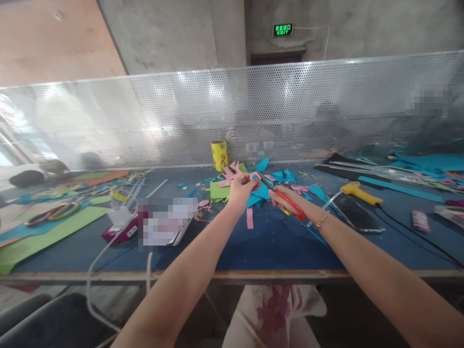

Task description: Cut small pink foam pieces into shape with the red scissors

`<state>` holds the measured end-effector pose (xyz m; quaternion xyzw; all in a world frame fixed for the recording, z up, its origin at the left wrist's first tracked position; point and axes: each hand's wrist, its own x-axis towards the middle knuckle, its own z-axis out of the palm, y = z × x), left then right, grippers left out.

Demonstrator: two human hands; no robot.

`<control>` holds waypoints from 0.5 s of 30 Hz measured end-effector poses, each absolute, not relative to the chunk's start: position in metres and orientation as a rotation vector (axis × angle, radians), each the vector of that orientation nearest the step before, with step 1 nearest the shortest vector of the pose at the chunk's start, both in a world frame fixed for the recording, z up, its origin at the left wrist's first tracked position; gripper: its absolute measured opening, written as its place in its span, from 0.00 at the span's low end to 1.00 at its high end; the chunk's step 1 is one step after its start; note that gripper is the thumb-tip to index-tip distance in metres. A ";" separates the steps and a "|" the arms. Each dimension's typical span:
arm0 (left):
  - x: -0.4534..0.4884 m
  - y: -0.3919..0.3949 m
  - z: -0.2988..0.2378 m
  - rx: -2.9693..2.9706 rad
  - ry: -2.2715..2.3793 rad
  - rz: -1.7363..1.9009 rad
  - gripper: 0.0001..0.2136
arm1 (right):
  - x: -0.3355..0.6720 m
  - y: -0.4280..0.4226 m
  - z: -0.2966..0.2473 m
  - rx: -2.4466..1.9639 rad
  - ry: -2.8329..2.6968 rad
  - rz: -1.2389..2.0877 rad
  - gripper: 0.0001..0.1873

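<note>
My left hand is closed in a pinch on a small pink paper piece, held just above the blue table. My right hand is wrapped round red-handled scissors, whose blades point up-left toward the pink piece. Both arms reach forward over the table edge. Under the hands lie pink, teal and green paper scraps. A thin bracelet sits on my right wrist.
A yellow tape roll stands by the perforated metal screen. A phone and a yellow glue gun with its cable lie to the right. Green and teal sheets, a pink box and white cables lie left.
</note>
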<state>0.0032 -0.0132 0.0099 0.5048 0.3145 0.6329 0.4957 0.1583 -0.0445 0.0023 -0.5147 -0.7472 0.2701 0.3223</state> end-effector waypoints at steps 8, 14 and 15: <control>0.004 -0.012 0.010 1.207 0.741 1.562 0.13 | 0.157 -0.047 0.005 -1.318 -1.890 0.777 0.21; 0.005 -0.009 0.007 1.231 0.733 1.567 0.13 | 0.156 -0.044 0.002 -1.306 -1.886 0.784 0.20; 0.005 -0.009 0.007 1.235 0.731 1.566 0.13 | 0.156 -0.044 0.002 -1.311 -1.870 0.795 0.20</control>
